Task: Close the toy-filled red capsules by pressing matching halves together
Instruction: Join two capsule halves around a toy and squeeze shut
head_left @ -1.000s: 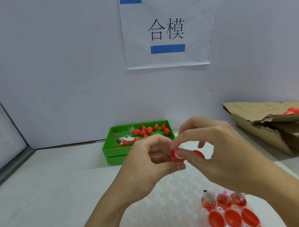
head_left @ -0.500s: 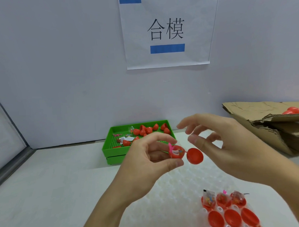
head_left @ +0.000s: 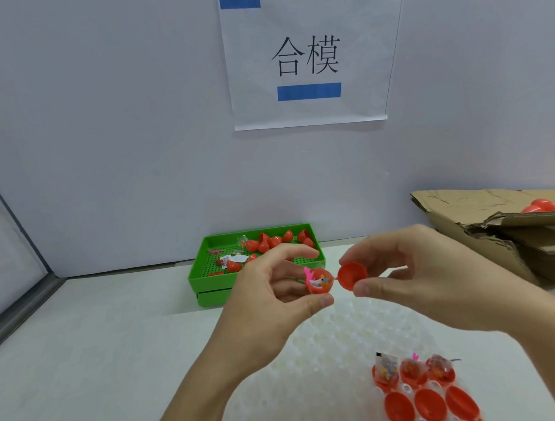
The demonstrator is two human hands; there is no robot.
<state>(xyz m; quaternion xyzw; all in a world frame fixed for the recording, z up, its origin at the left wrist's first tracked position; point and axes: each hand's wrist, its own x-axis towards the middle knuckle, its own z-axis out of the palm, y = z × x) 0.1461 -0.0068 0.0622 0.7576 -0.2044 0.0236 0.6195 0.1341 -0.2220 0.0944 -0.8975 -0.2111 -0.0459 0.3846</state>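
Bare counter (head_left: 85, 346) lies open across the lower left of the frame. A green tray (head_left: 257, 276) blocks the centre by the wall, a torn cardboard box (head_left: 493, 239) the right edge, filled capsule halves (head_left: 414, 382) the lower right.

"合模" on wall sheet (head_left: 307, 54) (black print)

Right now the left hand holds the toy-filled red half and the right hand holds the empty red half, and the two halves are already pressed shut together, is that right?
Not quite. The head view shows the halves apart, side by side with a small gap. The left hand does hold the toy-filled red half, and the right hand the empty red half.
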